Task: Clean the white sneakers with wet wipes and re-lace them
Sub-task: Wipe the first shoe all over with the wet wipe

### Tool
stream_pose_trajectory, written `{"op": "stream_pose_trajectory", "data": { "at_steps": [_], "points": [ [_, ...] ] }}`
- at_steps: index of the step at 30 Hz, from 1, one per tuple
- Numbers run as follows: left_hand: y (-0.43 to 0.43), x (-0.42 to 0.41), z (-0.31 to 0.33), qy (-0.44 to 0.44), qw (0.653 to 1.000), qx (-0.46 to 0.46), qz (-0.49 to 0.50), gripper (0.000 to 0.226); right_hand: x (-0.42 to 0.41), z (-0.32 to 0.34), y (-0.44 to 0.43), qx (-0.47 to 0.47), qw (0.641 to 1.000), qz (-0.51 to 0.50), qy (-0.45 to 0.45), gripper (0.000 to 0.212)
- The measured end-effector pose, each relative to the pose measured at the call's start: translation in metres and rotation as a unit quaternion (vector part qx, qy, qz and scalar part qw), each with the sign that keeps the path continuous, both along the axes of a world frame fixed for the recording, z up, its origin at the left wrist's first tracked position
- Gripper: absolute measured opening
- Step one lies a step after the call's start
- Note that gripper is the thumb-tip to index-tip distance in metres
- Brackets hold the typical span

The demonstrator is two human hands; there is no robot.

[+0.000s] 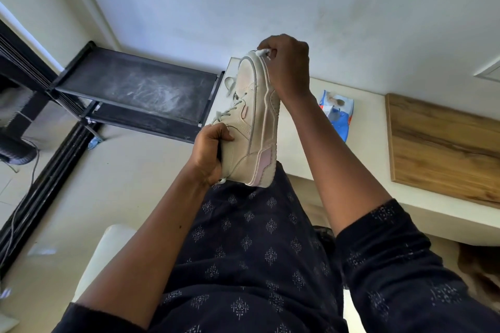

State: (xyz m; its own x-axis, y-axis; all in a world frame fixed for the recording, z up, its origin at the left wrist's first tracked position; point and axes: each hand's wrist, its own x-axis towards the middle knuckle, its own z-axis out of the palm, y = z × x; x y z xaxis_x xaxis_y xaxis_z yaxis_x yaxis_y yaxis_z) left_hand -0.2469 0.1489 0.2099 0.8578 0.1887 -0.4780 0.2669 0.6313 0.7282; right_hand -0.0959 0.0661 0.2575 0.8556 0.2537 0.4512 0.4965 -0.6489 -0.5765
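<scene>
Beside a white table (373,127) with the wipes pack (336,116), the left grip (209,151) clasps the raised sneaker (254,121) at its collar, the right grip (286,62) pinches a wipe (263,53) on its toe: cleaning step, probably sole-edge strokes next

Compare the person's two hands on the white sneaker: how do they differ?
The left hand grips the white lace-up sneaker at its ankle opening; the right hand pinches a crumpled white wet wipe against the toe edge. The left sits nearer the body, the right farther. Both have curled fingers.
</scene>
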Motion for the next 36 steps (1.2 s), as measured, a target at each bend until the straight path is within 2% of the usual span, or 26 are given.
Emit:
{"op": "stream_pose_trajectory", "data": {
  "at_steps": [3,6,9,12,15,19,24,27,34,36],
  "points": [
    [0.003,-0.001,0.001,0.016,1.0,-0.022,-0.002,0.033,-0.014,-0.007,-0.003,0.048,0.997,0.009,-0.052,0.03],
    [0.008,0.001,-0.002,0.017,0.999,-0.034,0.0,0.042,-0.038,-0.018,-0.006,0.037,0.988,0.009,-0.149,0.021],
    [0.011,0.002,-0.006,0.009,0.998,-0.063,0.002,0.046,-0.057,-0.035,-0.011,0.017,0.981,0.034,-0.192,0.015],
    [0.014,0.001,-0.01,0.002,0.996,-0.092,0.009,0.053,-0.077,-0.051,-0.016,0.016,0.983,0.052,-0.178,0.026],
    [0.017,0.001,-0.014,-0.008,0.994,-0.107,0.015,0.07,-0.096,-0.059,-0.018,0.017,0.986,0.069,-0.149,0.023],
    [0.022,0.0,-0.018,-0.022,0.99,-0.137,0.022,0.059,-0.117,-0.063,-0.018,0.013,0.986,0.108,-0.124,0.022],
    [0.025,-0.001,-0.016,-0.041,0.985,-0.168,0.027,0.042,-0.13,-0.058,-0.017,-0.02,0.975,0.151,-0.162,0.028],
    [0.026,-0.001,-0.015,-0.062,0.979,-0.196,0.018,0.047,-0.119,-0.052,-0.015,-0.058,0.963,0.177,-0.193,0.027],
    [0.015,0.001,-0.007,-0.08,0.989,-0.125,-0.013,0.06,-0.067,-0.026,0.007,-0.166,0.967,0.128,-0.142,0.021],
    [0.017,0.003,-0.008,-0.089,0.991,-0.103,-0.007,0.071,-0.069,-0.027,0.011,-0.164,0.972,0.109,-0.129,0.021]
  ]
}}
